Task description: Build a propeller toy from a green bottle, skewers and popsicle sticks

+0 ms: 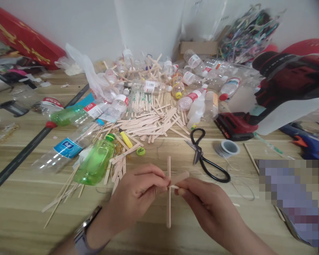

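Risk, my judgement: long stick (168, 212) could pivot against crossing stick (182, 177) if my left pinch loosens; small contact area would be cause. Uneven pull from right could skew joint likewise. Left hand (139, 189): thumb and fingertips pinched on long stick at crossing, wrist angled inward. Right hand (210, 202): thumb and forefinger pinched on pale strip (173, 187), nature unclear. Both sticks between my hands, near side of scissors (199, 154).
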`<state>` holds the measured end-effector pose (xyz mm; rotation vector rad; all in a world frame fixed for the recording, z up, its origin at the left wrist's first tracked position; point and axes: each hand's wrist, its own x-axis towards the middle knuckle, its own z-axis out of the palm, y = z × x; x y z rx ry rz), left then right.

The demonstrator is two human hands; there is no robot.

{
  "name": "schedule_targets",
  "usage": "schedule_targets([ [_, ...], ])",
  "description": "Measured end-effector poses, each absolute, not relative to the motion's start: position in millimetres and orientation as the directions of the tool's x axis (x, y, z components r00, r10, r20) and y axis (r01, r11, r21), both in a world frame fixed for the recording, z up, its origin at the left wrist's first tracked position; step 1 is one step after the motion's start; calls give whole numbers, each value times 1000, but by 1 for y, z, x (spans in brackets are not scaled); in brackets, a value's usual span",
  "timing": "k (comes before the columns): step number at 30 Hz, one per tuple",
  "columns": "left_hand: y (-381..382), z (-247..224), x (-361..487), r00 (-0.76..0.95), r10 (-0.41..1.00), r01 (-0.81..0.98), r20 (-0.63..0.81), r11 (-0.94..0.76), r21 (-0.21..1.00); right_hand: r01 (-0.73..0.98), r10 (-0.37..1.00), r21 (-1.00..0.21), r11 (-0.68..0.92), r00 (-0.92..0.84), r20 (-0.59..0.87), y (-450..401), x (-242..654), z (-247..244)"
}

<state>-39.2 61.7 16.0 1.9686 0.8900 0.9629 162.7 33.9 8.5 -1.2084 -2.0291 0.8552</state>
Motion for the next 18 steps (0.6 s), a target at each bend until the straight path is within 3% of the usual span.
schedule_targets([
  [6,64,20,-40,404,902,78,151,-198,977,472,882,-764,441,-385,271,33,160,11],
  [9,66,19,-40,384,923,7,-9,7,1000,442,861,-754,486,-392,325,32,161,12],
  [13,68,16,-39,463,864,-117,-199,283,952,431,845,-738,519,-389,367,32,162,12],
  [18,66,12,-36,707,652,-216,-274,568,794,423,833,-733,532,-415,366,34,162,10],
])
